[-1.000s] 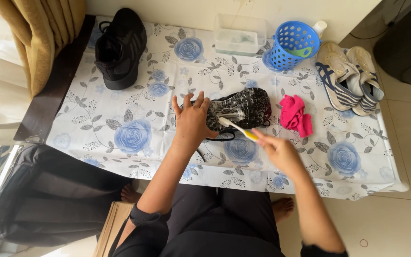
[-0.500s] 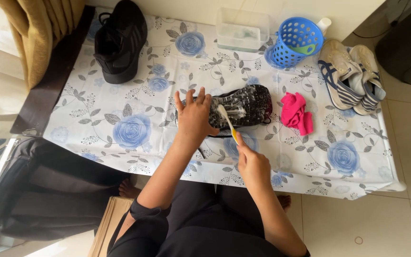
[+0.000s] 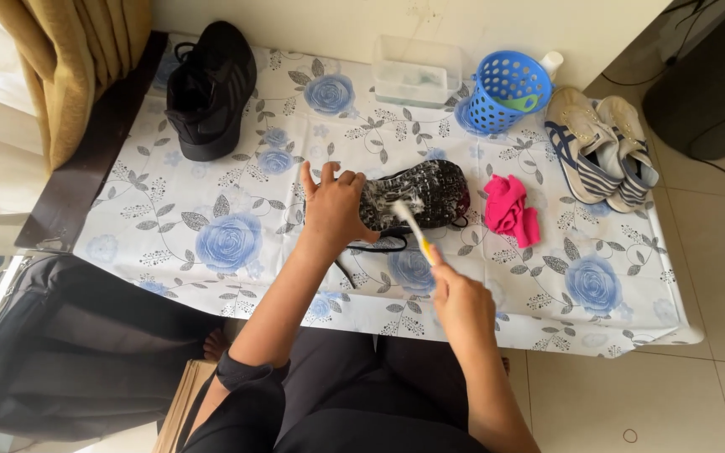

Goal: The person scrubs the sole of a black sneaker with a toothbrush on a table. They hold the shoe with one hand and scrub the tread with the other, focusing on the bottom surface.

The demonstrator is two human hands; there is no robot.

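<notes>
My right hand (image 3: 461,304) has pulled back toward me, gripping the toothbrush (image 3: 411,230) on the soapy shoe (image 3: 430,195), which my left hand (image 3: 336,206) pins.

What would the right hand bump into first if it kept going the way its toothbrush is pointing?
Probably the upturned black shoe: the right hand aims its toothbrush up and left, bristles apparently already on the soapy sole, just beside the left hand.

Bare cloth lay open left of the soapy shoe (image 3: 417,195). A pink rag (image 3: 510,210) crowded its right; tub (image 3: 415,71) and blue basket (image 3: 508,91) stood behind
</notes>
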